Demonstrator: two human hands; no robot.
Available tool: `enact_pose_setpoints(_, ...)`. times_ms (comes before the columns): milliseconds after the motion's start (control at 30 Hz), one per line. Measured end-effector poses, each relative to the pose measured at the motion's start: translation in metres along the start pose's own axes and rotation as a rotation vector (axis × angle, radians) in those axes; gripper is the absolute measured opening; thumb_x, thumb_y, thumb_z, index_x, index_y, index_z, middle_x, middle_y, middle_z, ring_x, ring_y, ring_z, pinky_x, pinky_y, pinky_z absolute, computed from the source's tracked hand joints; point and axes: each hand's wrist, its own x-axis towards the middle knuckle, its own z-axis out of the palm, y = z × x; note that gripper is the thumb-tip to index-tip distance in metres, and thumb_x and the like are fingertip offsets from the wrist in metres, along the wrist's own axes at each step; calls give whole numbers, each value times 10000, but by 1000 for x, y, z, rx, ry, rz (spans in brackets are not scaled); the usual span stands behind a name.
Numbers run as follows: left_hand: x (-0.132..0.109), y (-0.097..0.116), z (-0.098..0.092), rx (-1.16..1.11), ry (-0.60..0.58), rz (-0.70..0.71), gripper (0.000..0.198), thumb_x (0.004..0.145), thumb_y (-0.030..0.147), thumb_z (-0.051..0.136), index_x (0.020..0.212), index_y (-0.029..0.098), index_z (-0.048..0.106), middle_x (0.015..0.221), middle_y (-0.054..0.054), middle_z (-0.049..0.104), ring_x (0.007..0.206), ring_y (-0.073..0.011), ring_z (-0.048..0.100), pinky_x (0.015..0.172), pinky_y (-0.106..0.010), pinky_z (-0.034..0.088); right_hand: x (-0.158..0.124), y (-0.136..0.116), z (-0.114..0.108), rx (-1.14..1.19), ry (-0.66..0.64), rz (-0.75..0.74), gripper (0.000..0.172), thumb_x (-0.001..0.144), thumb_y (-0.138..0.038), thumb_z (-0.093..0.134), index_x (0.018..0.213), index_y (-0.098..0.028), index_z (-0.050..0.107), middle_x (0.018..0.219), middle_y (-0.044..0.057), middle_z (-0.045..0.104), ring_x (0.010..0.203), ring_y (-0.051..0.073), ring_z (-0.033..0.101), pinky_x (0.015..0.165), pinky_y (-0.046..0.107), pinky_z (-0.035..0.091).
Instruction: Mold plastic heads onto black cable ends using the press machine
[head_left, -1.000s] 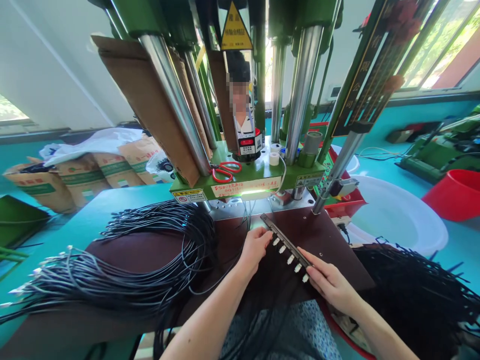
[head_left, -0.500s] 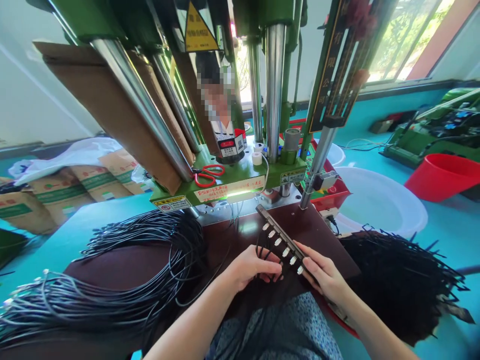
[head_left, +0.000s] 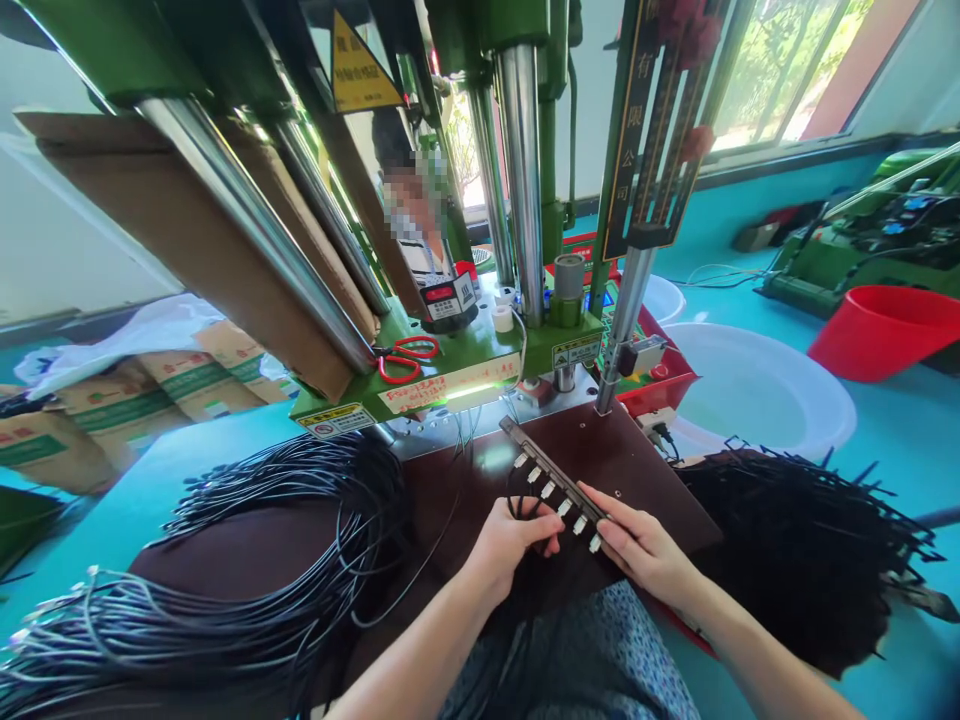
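A long dark metal bar slants across the middle of the view, with several silver cable connectors standing out in a row along its near side. My right hand is closed around the bar's lower right end. My left hand curls around several black cables, its thumb and fingertips at one of the middle connectors. More dark cable hangs down over my patterned clothing. The fingers of the left hand partly hide the cables.
A green press stands ahead, with red-handled scissors on its ledge. Coiled black cables cover the brown tabletop at left. A black heap of plastic scraps lies right, near a white tub and red bucket.
My left thumb and fingertips have come up to a middle connector on the bar. The bar and right hand have shifted slightly left in view, as has the whole scene.
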Motion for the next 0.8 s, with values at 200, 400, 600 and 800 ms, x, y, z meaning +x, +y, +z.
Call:
enact_pose_setpoints(200, 3, 4, -1, -11, -27, -33, 179, 562, 253, 700, 553, 101, 605, 431, -9, 551, 402, -73, 453, 462, -206, 328, 0, 1, 3, 9, 4, -18, 577, 870, -439, 405, 1330, -98, 337, 492, -84, 290, 422, 63, 266, 398, 210, 178)
enact_pose_setpoints(400, 13, 14, 1, 97, -11, -44, 271, 591, 338, 693, 720, 123, 592, 580, -18, 597, 491, -89, 506, 477, -202, 353, -3, -24, 5, 162, 139, 123, 677, 778, -511, 482, 1287, -78, 374, 459, -99, 301, 345, 50, 241, 314, 187, 155)
enact_pose_setpoints(600, -18, 51, -7, 592, 132, 344, 607, 632, 328, 672, 1192, 191, 482, 1242, -118, 517, 1092, -248, 494, 908, -349, 370, 0, -29, -22, -50, 134, 219, 618, 736, -410, 518, 1247, -116, 330, 478, -99, 396, 311, 53, 279, 293, 180, 178)
enact_pose_setpoints(800, -46, 88, -50, 1215, 249, 422, 322, 702, 358, 578, 981, 202, 619, 1025, -105, 642, 1012, -297, 541, 909, -392, 344, 7, -24, -37, -850, 57, 134, 253, 848, -290, 348, 1026, -139, 444, 552, -11, 531, 479, 152, 537, 456, 245, 363)
